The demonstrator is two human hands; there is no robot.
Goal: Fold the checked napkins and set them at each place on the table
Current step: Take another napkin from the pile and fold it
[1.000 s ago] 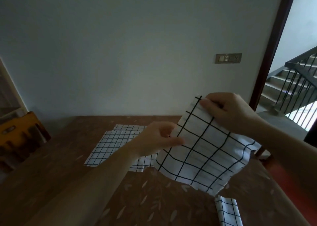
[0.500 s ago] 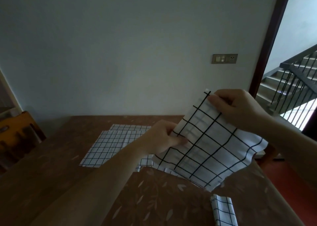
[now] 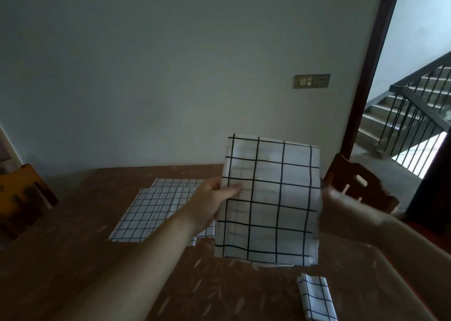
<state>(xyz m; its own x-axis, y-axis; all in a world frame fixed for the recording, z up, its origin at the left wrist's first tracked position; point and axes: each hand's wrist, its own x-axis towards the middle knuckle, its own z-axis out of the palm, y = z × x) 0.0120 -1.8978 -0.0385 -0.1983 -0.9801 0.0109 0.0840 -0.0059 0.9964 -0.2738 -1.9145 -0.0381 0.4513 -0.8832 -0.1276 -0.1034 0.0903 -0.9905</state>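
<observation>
table (image 3: 73, 259): brown top with a pale leaf print, far edge against the plain wall; bare surface open at the left and in the near middle.
wooden chairs: one (image 3: 361, 184) at the right end by the doorway, dark carved back with a slot; another (image 3: 22, 194) at the left edge, orange-brown.
held napkin (image 3: 268, 198): white cloth, wide black check, doubled to an upright rectangle, held in the air above the table's near right part; lower edge hangs clear of the top, layers slightly uneven at the bottom right corner.
flat napkins (image 3: 156, 208): finer check, spread overlapping on the table's middle, behind the left forearm, well apart from the table edges.
left hand (image 3: 210, 206): pinches the held napkin's left edge, thumb on the front face, fingers behind.
right hand (image 3: 341, 206): at the napkin's right edge, blurred; cannot tell whether it grips.
folded napkin (image 3: 316, 297): narrow strip lying near the near right edge.
</observation>
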